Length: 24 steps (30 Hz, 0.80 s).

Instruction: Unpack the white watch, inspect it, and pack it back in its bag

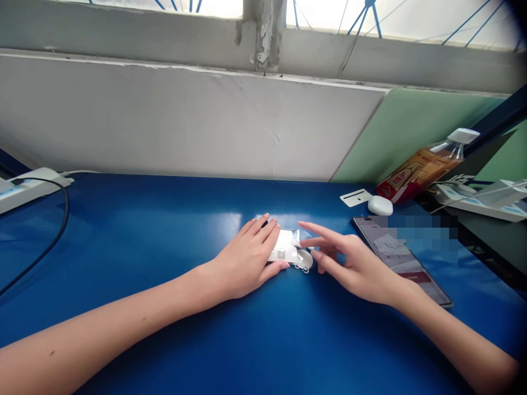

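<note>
A small clear plastic packet (pixel 288 248) with a white label, a white round piece and a short bead chain lies on the blue table (pixel 164 236). My left hand (pixel 251 258) rests flat on the packet's left part, fingers stretched together and pressing it down. My right hand (pixel 349 260) hovers just right of the packet, fingers spread, with the index and thumb tips touching its right end near the round piece.
A smartphone (pixel 405 260) lies right of my right hand. Behind it are a white oval object (pixel 380 205), a white card (pixel 356 197) and a tilted bottle (pixel 424 167). A power strip with a black cable (pixel 28 186) sits at far left, another (pixel 481 200) at far right.
</note>
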Motion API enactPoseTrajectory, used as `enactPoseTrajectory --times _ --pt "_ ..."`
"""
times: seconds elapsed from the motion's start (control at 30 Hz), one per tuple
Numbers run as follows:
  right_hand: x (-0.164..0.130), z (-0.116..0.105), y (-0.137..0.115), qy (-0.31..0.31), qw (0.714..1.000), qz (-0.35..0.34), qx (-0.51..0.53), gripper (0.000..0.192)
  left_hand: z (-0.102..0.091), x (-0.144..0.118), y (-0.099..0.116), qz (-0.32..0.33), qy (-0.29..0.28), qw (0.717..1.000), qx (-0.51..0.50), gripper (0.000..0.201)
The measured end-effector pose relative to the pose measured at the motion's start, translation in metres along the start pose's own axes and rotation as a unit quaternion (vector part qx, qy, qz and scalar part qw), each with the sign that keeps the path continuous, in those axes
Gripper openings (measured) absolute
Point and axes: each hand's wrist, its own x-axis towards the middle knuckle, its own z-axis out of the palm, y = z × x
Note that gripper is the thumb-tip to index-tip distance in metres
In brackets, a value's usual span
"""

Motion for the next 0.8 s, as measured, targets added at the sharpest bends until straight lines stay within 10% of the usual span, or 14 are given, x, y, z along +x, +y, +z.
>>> enactPoseTrajectory --times 0.2,0.8 --pt "0.002 -0.005 0.012 0.173 0.964 0.002 -0.202 0.029 -0.004 -0.003 0.002 -0.006 -0.06 0.998 0.021 0.067" --pt "0.003 0.013 0.008 0.077 0.981 -0.109 -0.142 0.033 -0.002 -0.003 0.002 0.002 -0.039 0.999 0.035 0.067"
